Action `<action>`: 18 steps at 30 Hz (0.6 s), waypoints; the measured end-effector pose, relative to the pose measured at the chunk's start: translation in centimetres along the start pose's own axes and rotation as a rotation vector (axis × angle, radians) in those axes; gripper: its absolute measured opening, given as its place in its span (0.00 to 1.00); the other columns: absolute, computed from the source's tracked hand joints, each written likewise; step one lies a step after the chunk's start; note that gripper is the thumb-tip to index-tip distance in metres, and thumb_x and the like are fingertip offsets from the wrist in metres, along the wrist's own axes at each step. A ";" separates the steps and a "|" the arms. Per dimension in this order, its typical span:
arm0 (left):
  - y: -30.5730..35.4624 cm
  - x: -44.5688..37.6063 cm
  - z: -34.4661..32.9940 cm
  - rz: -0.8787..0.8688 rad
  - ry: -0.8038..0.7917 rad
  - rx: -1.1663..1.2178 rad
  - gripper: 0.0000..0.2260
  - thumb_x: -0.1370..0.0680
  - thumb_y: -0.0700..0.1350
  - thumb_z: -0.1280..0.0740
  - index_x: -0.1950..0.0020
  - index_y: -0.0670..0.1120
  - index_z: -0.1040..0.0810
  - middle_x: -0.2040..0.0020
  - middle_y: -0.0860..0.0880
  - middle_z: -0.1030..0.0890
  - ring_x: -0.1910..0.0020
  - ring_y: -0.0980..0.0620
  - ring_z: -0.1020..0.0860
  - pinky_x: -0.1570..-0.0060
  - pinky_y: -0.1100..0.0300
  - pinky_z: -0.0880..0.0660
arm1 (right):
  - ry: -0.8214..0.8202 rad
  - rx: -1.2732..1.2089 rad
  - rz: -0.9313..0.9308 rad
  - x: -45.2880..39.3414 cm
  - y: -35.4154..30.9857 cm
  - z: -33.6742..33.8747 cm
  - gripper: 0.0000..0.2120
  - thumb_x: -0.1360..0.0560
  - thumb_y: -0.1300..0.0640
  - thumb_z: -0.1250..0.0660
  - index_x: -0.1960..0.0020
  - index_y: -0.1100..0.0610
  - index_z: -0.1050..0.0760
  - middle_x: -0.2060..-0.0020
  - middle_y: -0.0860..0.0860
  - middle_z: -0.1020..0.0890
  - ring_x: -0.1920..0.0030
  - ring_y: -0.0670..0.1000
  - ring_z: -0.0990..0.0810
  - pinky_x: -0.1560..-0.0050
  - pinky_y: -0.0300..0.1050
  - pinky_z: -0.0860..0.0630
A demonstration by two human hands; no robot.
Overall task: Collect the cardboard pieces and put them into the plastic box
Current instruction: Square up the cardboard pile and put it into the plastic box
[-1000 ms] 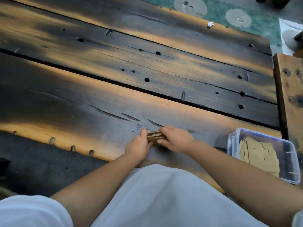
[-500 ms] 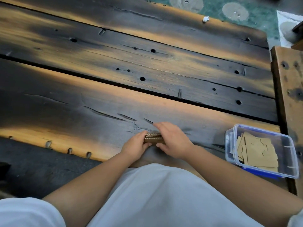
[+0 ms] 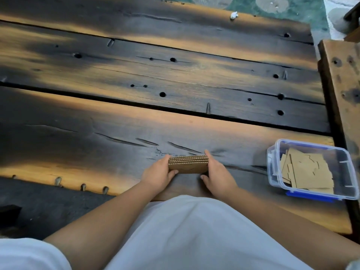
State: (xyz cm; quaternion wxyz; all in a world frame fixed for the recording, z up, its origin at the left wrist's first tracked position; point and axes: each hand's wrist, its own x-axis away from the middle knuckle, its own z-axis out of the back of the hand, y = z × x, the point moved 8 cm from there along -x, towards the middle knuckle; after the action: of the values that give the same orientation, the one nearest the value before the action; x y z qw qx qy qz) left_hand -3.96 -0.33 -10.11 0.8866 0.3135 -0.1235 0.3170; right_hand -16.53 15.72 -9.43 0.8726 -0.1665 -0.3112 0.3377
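Dark, scorched planks of the table (image 3: 175, 78) spread out ahead of me, streaked orange, pocked with round holes and split by long gaps between the boards. Up at the far edge sits a small white scrap (image 3: 233, 15), well apart from everything, with green floor (image 3: 303, 14) beyond it. A second wooden slab (image 3: 342, 78) runs down the right side. Just this side of it, near the table's front right corner, is the box (image 3: 331, 147), clear plastic with blue clips, lid off, and flat cardboard pieces (image 3: 305, 172) lie overlapping inside it. Nothing lies on the planks between me and the box. Right in front of my white shirt (image 3: 194, 230), I have the stack (image 3: 188, 164) of cardboard standing on edge on the nearest plank, corrugated edges facing up. My left hand (image 3: 158, 175) clamps its left end, thumb on the near face, the other fingers hidden behind. My right hand (image 3: 218, 174) clamps the right end, its fingers wrapped along the far side and the thumb low at the near corner. So both hands are closed on the stack, squeezing it from either end, both forearms reaching forward and angled inward to meet at it. The stack is well left of the box.
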 end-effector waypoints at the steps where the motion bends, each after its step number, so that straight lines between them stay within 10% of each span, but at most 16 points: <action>1: 0.1 0.0 0.1 0.010 0.000 -0.008 0.16 0.24 0.58 0.36 0.41 0.54 0.34 0.43 0.51 0.21 0.43 0.46 0.23 0.53 0.51 0.27 | -0.016 0.031 -0.002 -0.1 0.1 -0.1 0.41 0.26 0.54 0.31 0.22 0.52 0.53 0.32 0.56 0.28 0.33 0.57 0.30 0.34 0.54 0.30; 8: 0.3 0.0 0.5 0.060 0.010 -0.044 0.18 0.23 0.58 0.37 0.39 0.50 0.34 0.41 0.49 0.22 0.41 0.45 0.24 0.53 0.51 0.29 | 0.024 0.289 0.056 -1.2 -0.4 0.8 0.18 0.22 0.48 0.38 0.37 0.56 0.35 0.41 0.55 0.23 0.42 0.58 0.25 0.50 0.53 0.27; 13: 0.5 -0.5 0.7 0.058 -0.033 0.105 0.15 0.23 0.53 0.33 0.42 0.46 0.29 0.43 0.45 0.21 0.43 0.43 0.24 0.45 0.47 0.27 | -0.082 0.136 0.116 -1.8 -0.3 1.1 0.12 0.20 0.50 0.39 0.53 0.55 0.40 0.53 0.60 0.21 0.53 0.63 0.23 0.61 0.53 0.30; 18: 1.1 -1.0 1.8 0.014 -0.087 0.236 0.16 0.25 0.49 0.29 0.41 0.47 0.28 0.46 0.45 0.19 0.48 0.46 0.22 0.47 0.50 0.25 | -0.075 -0.105 0.087 -1.3 -0.1 3.1 0.09 0.22 0.49 0.35 0.47 0.51 0.32 0.56 0.48 0.21 0.56 0.52 0.23 0.59 0.51 0.27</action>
State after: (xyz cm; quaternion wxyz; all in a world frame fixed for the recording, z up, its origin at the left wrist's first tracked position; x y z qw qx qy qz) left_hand -5.48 -1.29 -8.58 0.8351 0.4281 -0.1258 0.3218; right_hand -19.26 15.01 -7.64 0.8347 -0.2128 -0.3536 0.3646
